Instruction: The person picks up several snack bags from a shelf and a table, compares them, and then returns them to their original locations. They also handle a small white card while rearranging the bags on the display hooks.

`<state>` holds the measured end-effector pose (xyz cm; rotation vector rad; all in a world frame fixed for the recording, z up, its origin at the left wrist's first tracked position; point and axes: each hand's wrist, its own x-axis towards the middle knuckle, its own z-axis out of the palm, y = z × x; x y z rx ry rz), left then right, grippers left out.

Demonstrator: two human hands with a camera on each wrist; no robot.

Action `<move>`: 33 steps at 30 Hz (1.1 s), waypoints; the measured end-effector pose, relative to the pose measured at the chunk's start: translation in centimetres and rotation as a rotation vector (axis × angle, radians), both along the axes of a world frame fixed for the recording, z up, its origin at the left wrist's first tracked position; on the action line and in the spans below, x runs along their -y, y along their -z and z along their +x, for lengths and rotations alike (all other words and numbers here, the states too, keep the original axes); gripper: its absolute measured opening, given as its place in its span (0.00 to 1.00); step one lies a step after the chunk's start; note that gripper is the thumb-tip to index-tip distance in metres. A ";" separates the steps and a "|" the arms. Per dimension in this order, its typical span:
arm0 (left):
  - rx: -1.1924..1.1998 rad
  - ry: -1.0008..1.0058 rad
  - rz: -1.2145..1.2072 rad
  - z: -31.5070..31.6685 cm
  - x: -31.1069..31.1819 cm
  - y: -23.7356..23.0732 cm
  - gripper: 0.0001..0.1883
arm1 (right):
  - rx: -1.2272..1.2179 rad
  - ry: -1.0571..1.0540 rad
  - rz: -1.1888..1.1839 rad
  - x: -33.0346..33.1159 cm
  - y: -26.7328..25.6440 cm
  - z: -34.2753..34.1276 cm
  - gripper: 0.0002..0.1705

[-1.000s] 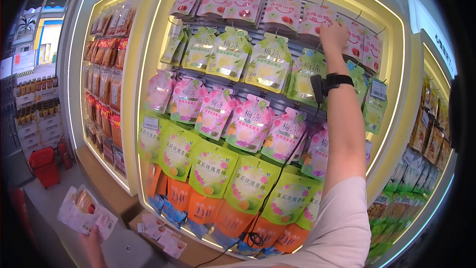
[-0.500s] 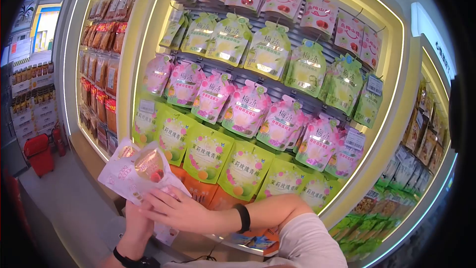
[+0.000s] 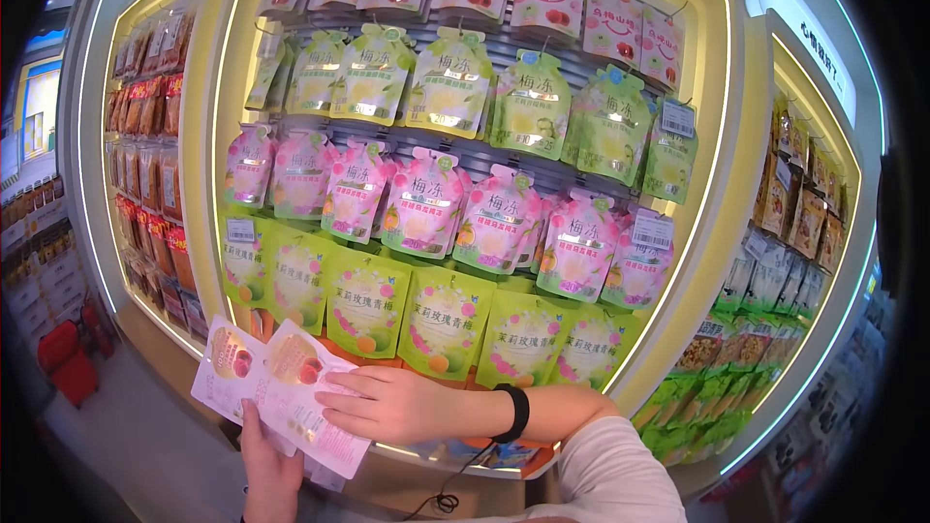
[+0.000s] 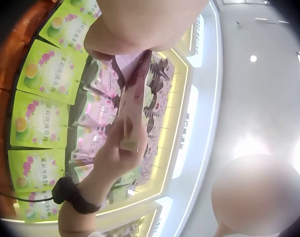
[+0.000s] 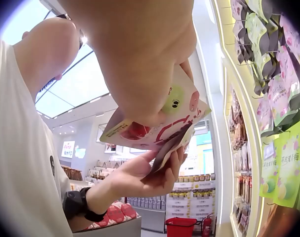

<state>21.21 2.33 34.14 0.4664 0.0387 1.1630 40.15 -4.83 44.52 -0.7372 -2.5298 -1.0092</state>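
Observation:
In front of the shelf, two flat pink-and-white snack pouches with pictures of red fruit overlap. My left hand grips the left pouch, thumb on its near face. My right hand holds the right pouch, fingers across its face and the thumb hidden behind. From the right wrist, the smiling printed side of a pouch shows below my right hand, and my left hand pinches a pouch under it. From the left wrist, my right hand holds a pouch edge-on.
A lit display shelf bears hanging rows of pink hawthorn pouches, green jelly pouches, pink jelly pouches and lime-green bags. A black cable lies below. A red basket stands on the floor at left.
My right hand came down from the top row to the pouches at my left hand, then slid right with one pouch, so two now fan apart. The view has turned right.

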 end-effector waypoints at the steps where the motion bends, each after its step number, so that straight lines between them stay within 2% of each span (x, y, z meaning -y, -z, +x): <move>1: -0.003 0.002 0.005 -0.4 -0.7 0.3 0.24 | -0.043 0.013 -0.028 0.3 -0.5 0.7 0.18; 3: -0.118 -0.087 -0.136 -1.5 -2.0 1.9 0.23 | -0.207 0.032 -0.065 0.8 -2.3 2.7 0.18; 5: -0.129 -0.103 -0.091 -1.9 -2.3 2.6 0.25 | -0.419 0.065 -0.061 1.6 -6.5 5.4 0.21; 7: -0.073 -0.099 -0.122 -2.4 -1.8 2.3 0.21 | -0.650 0.164 0.047 2.9 -11.4 8.4 0.21; 8: -0.089 -0.096 -0.118 -2.6 -1.7 2.5 0.20 | -1.015 0.155 -0.046 3.5 -13.5 10.2 0.16; 9: -0.087 -0.090 -0.116 -2.7 -1.7 3.1 0.20 | -1.313 -0.014 0.018 3.6 -15.8 12.1 0.13; 10: -0.075 -0.115 -0.119 -2.8 -1.8 3.8 0.20 | -1.363 -0.072 0.195 4.2 -19.1 13.3 0.14; 11: -0.064 -0.141 -0.124 -2.7 -1.7 4.1 0.20 | -1.447 -0.104 0.261 4.8 -22.0 16.0 0.14; 12: -0.245 -0.163 -0.287 -3.1 -0.4 2.4 0.22 | -1.495 -0.272 0.245 5.3 -24.9 18.3 0.17; 14: -0.285 -0.191 -0.327 -2.8 0.0 2.2 0.23 | -1.479 -0.414 0.296 6.1 -29.8 22.3 0.16; 15: -0.332 -0.224 -0.367 -2.5 0.2 2.3 0.24 | -1.475 -0.412 0.293 6.6 -31.8 23.8 0.16; 17: -0.294 -0.230 -0.382 -2.4 0.0 3.7 0.24 | -1.630 -0.338 0.335 7.3 -35.0 25.8 0.16; 19: -0.279 -0.238 -0.334 -2.3 -0.2 4.9 0.24 | -1.674 -0.308 0.333 7.3 -37.0 26.9 0.16; 24: -0.280 -0.277 -0.359 -1.5 0.2 5.2 0.25 | -1.749 -0.283 0.322 6.5 -40.5 28.3 0.13; 33: -0.249 -0.284 -0.316 -0.2 0.3 6.0 0.24 | -1.876 -0.410 0.398 5.0 -43.1 27.9 0.12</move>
